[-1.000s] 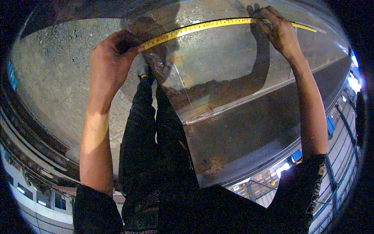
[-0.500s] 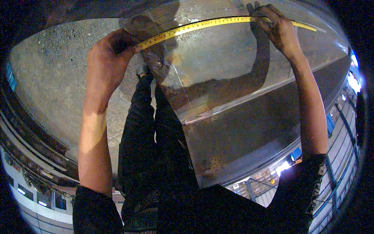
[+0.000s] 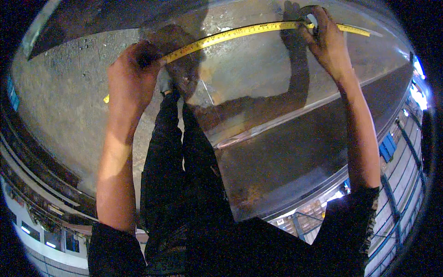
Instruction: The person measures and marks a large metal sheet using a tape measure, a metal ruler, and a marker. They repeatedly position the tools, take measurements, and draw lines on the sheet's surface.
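A yellow tape measure (image 3: 240, 32) with dark markings stretches in a gentle arc across the upper part of the view, over a grey metal plate. My left hand (image 3: 134, 76) is closed around its left part; the fingers lie in deep shadow, and whether they hold the case is hidden. A small yellow bit (image 3: 106, 99) shows beside that hand's outer edge. Towards the right end, my right hand (image 3: 326, 44) has thumb and fingers bent round the tape, gripping it. Beyond this hand the tape runs on to the right along the plate.
The metal plate (image 3: 258, 64) has a raised seam (image 3: 277, 122) along its near side, with a dark steel face (image 3: 286, 159) below it. My legs (image 3: 161, 138) stand beside its left end, on a worn grey floor (image 3: 69, 101). Blue framework (image 3: 401, 184) rises at the far right.
Both hands have shifted slightly, the left one down and to the right, the right one a little left. A yellow bit now shows beside my left hand. The view has tilted somewhat.
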`<state>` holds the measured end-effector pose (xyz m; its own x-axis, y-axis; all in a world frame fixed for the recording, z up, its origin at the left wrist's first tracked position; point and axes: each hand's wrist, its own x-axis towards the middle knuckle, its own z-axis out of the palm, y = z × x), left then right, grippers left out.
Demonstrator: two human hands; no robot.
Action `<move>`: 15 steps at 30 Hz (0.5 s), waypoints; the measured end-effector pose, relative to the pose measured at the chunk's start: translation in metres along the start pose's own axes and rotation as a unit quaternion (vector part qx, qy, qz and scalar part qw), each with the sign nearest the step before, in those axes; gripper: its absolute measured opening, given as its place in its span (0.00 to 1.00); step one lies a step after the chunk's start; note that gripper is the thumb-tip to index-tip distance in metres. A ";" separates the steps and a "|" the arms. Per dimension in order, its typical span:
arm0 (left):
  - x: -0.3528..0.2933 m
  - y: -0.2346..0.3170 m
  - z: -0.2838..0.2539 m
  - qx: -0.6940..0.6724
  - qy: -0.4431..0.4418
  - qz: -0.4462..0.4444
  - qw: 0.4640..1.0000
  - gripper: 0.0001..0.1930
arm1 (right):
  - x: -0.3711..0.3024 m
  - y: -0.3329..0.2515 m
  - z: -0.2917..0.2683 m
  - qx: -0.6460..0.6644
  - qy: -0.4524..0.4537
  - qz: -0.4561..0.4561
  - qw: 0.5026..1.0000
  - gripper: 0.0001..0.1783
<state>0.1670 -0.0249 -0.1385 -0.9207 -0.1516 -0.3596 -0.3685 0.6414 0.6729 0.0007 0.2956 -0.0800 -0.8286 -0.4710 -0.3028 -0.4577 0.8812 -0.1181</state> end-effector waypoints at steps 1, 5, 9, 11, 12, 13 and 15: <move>0.001 -0.001 0.000 -0.005 0.000 0.002 1.000 0.11 | -0.009 0.005 0.014 0.023 0.029 -0.008 0.999 0.19; -0.001 -0.003 -0.001 -0.013 0.001 -0.015 1.000 0.12 | -0.031 -0.038 0.006 0.157 -0.145 0.056 0.975 0.17; 0.000 -0.009 0.003 0.006 0.024 -0.015 1.000 0.12 | -0.044 -0.072 0.020 0.228 -0.055 -0.013 0.972 0.12; 0.001 -0.005 0.004 -0.012 0.012 -0.021 1.000 0.12 | -0.044 -0.083 0.033 0.243 -0.008 0.021 0.970 0.15; 0.000 -0.004 0.002 -0.017 0.007 -0.027 0.999 0.13 | -0.043 -0.089 0.037 0.248 -0.011 0.029 0.968 0.14; 0.000 -0.005 0.002 -0.025 0.005 -0.025 0.999 0.12 | -0.043 -0.094 0.039 0.249 -0.014 0.041 0.968 0.13; 0.000 -0.004 0.003 -0.038 0.002 -0.024 0.999 0.11 | -0.044 -0.100 0.044 0.253 -0.017 0.064 0.965 0.12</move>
<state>0.1691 -0.0257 -0.1431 -0.9021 -0.1850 -0.3898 -0.4210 0.5750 0.7015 0.0971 0.2298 -0.0961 -0.8532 -0.3625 -0.3751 -0.1289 0.8433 -0.5217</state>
